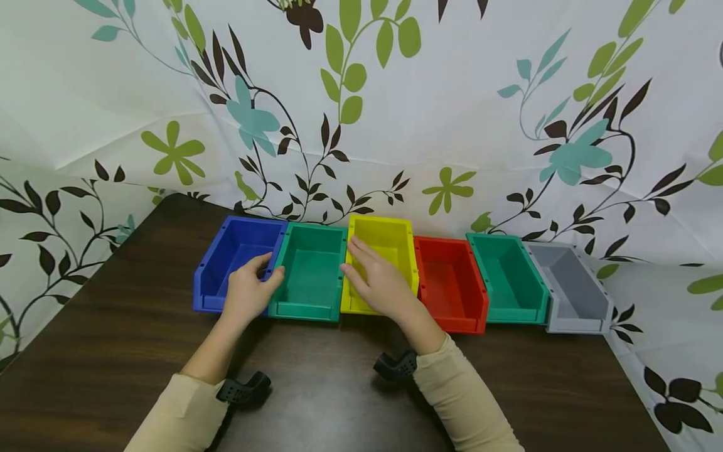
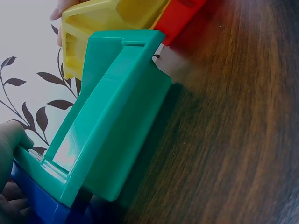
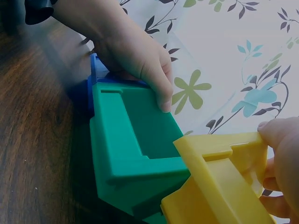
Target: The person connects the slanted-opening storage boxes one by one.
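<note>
Six bins are on show in five colours: one blue bin (image 1: 226,248), two green bins, namely the left green bin (image 1: 310,276) and the right green bin (image 1: 511,276), one yellow bin (image 1: 390,235), one red bin (image 1: 449,282) and one grey bin (image 1: 573,289). The person shows two grips, the left grip (image 1: 248,285) and the right grip (image 1: 381,282); two sleeves, the left sleeve (image 1: 181,411) and the right sleeve (image 1: 463,395); and two black wrist devices, the left device (image 1: 245,389) and the right device (image 1: 395,365). One counter (image 1: 316,389) carries all six bins.

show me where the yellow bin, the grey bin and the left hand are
Yellow bin (image 1: 390,238), head view: bare inside, toward the back
Grey bin (image 1: 572,285), head view: bare inside
Left hand (image 1: 247,289), head view: back of the hand
</note>
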The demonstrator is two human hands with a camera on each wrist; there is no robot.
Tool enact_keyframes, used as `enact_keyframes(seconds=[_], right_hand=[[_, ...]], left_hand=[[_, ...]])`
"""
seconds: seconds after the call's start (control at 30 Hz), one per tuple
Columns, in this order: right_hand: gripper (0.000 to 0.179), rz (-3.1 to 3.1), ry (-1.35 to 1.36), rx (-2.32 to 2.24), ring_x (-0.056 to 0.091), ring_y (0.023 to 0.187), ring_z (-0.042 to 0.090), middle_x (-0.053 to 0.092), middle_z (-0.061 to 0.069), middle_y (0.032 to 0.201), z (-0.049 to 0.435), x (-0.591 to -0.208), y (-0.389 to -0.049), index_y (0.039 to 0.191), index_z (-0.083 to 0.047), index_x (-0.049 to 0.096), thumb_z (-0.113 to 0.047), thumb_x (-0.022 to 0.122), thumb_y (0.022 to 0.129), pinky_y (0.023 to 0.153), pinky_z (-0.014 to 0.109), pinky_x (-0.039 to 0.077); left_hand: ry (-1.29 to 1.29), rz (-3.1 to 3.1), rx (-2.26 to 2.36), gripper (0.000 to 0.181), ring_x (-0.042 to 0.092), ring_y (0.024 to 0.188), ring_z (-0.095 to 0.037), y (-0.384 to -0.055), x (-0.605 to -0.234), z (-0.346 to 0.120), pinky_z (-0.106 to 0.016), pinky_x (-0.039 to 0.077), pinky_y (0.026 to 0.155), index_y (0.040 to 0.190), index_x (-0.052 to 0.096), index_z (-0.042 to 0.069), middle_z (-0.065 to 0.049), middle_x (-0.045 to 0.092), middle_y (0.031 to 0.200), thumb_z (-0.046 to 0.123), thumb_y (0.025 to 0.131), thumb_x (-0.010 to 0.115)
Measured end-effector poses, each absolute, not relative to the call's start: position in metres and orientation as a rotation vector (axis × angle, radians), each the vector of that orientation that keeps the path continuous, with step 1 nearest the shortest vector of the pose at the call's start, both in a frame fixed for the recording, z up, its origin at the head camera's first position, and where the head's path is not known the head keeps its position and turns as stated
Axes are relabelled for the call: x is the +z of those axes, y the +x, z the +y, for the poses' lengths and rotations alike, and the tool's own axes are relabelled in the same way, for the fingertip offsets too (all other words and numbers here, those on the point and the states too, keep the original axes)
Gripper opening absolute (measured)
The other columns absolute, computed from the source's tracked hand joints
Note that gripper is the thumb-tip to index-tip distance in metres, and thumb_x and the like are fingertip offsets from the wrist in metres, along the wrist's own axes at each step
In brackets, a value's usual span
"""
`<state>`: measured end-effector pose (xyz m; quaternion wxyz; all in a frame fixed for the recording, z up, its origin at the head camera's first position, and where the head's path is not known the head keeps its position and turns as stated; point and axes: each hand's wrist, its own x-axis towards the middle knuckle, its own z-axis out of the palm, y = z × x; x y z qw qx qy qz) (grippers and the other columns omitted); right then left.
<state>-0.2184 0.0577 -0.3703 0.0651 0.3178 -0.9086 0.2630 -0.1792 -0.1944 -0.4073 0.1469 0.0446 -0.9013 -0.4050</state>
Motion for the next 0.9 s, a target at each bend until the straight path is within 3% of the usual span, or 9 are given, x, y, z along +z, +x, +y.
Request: enact_keyframes(seconds=[0.9], right_hand=[[0.055, -2.762, 0.980, 0.738, 0.039, 0.137, 0.019, 0.037, 0.005, 0.151, 0.0572, -0.3710, -0.2169, 0.142, -0.005, 0.042, -0.039, 0.045, 0.098, 0.110, 0.037, 0.035]], left_hand=[[0.126, -2.601, -1.161, 0.049, 0.058, 0.111, -0.042, -0.1803, -0.4059, -0.1955, -0.055, 0.048, 0.091, 0.128, 0.054, -0.007, -0.029, 0.060, 0.121, 0.023, 0.090, 0.060]])
